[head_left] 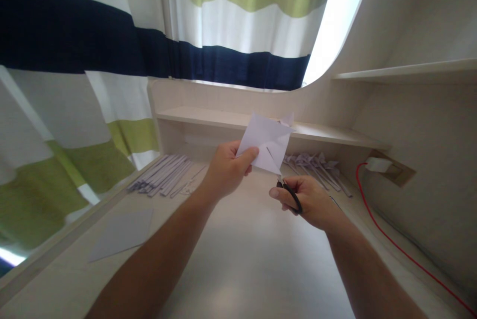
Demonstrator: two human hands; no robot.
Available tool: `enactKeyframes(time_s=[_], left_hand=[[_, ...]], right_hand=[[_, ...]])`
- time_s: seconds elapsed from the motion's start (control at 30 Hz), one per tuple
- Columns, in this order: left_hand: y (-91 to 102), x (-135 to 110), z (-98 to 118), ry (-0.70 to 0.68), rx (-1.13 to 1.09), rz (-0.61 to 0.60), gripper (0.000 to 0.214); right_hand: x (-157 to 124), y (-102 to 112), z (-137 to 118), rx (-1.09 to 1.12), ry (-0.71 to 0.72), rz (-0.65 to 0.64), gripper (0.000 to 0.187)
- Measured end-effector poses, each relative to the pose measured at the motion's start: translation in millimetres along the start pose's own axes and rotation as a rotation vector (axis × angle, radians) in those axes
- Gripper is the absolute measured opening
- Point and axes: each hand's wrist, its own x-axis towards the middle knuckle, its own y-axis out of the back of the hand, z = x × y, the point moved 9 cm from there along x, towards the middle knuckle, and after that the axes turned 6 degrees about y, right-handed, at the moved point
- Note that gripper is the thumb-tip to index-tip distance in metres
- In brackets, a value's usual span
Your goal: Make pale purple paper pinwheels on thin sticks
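My left hand (226,170) pinches the lower left corner of a white square of paper (265,142), held up above the desk with its fingers closed. My right hand (307,199) grips black-handled scissors (286,186), fingers through the loops. The blades point up and left into the paper's lower edge, where a diagonal cut line shows. Both hands hover over the middle back of the pale wooden desk (246,259).
A flat white sheet (122,232) lies at the desk's left. Several paper strips (164,176) lie at the back left, several folded paper pinwheels (316,166) at the back right. A red cable (391,239) runs from a wall socket (380,164). Shelves and a striped curtain stand behind.
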Motion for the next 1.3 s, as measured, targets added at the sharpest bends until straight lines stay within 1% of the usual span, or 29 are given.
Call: enactKeyframes(time_s=[0.27,0.53,0.67,0.77,0.87,0.93,1.07,1.13,1.2,1.3], left_hand=[[0.6,0.8,-1.7,0.01,0.001,0.003,0.038],[1.6,0.7,-1.3,0.008,-0.002,0.011,0.039],[4.5,3.0,-1.2,-0.003,-0.001,0.02,0.039],[10.6,6.2,-1.9,-0.02,-0.025,0.049,0.039],[17.9,9.3,-3.1,-0.033,-0.075,0.099,0.039],[20.4,10.7,-4.3,-0.034,-0.097,0.123,0.039],[18.2,11.1,-5.7,-0.04,-0.117,0.128,0.04],[15.4,10.3,-6.2,-0.044,-0.116,0.124,0.041],[12.4,9.6,-7.1,-0.042,-0.115,0.122,0.042],[7.6,10.9,-11.7,-0.022,-0.103,0.11,0.042]], right_hand=[[-1.7,-2.3,-5.0,0.023,-0.003,-0.007,0.052],[-1.3,-3.3,-1.1,0.044,-0.018,-0.018,0.052],[-0.4,-6.4,1.1,0.052,-0.029,-0.046,0.048],[-1.1,-5.7,2.8,-0.001,-0.057,-0.088,0.045],[-2.9,4.1,5.5,-0.086,-0.081,-0.123,0.044],[-4.5,17.5,7.1,-0.121,-0.085,-0.114,0.045],[-9.1,52.0,6.4,-0.144,-0.065,0.015,0.047],[-12.1,61.5,5.9,-0.174,-0.071,0.07,0.048],[-13.6,62.9,3.2,-0.188,-0.072,0.101,0.048],[-10.6,56.6,-4.0,-0.168,-0.056,0.118,0.046]])
